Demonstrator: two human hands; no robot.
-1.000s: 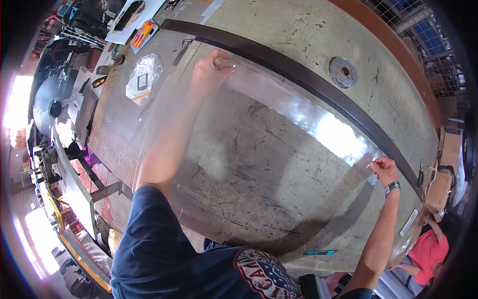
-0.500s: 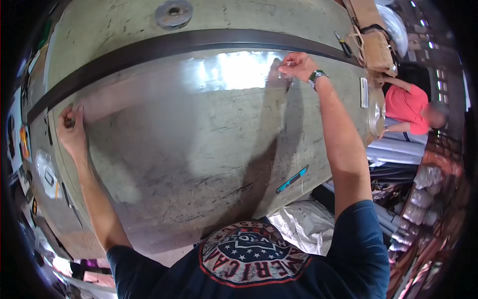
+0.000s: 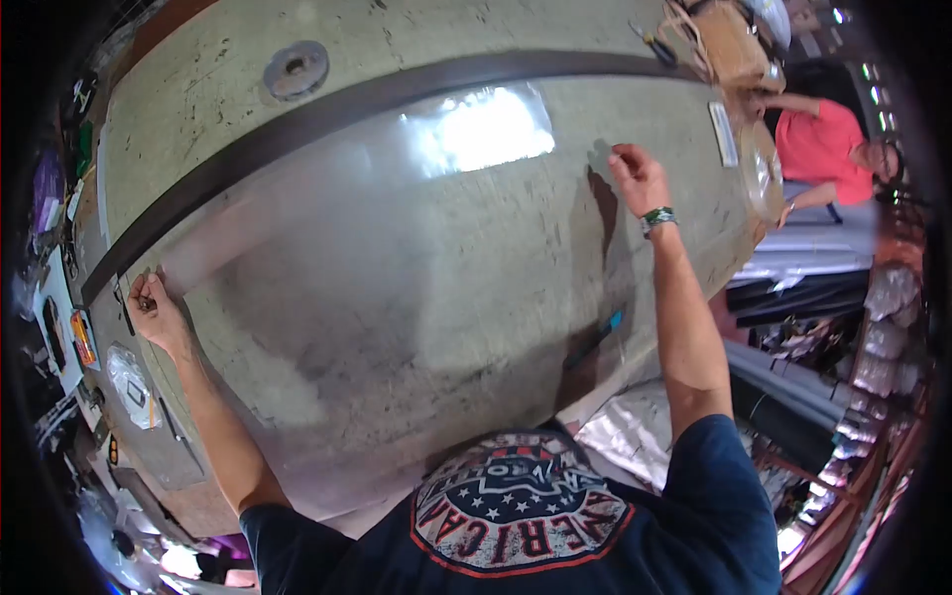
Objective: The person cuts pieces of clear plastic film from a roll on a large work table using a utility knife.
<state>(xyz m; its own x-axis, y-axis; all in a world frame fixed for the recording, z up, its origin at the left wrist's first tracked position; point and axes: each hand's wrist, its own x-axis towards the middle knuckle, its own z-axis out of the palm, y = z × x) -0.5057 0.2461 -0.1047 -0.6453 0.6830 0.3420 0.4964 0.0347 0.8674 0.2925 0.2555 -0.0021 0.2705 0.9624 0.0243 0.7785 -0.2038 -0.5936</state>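
Observation:
A long strip of clear plastic film (image 3: 382,147) lies along a dark bar (image 3: 397,82) on the worktable (image 3: 476,288). Bright light glares off the film's right end. My left hand (image 3: 162,315) is closed at the film's left end, thumb and fingers pinched at its edge. To the right of the film, my right hand (image 3: 642,180) is raised above the table, apart from the film, with its fingers loosely bent and nothing visible in them. A teal utility knife (image 3: 612,321) lies partly in the shadow below my right hand.
Beyond the bar sits a round spool (image 3: 296,69). Pliers (image 3: 654,46) and a cardboard box (image 3: 732,50) are at the far right, near a white ruler-like piece (image 3: 722,134). A person in a red shirt (image 3: 819,147) stands past the right edge. A plastic bag (image 3: 132,385) lies at left.
My right hand has let go of the film's right end and moved right and towards me. My left hand stays at the film's left end. The view has shifted and turned slightly.

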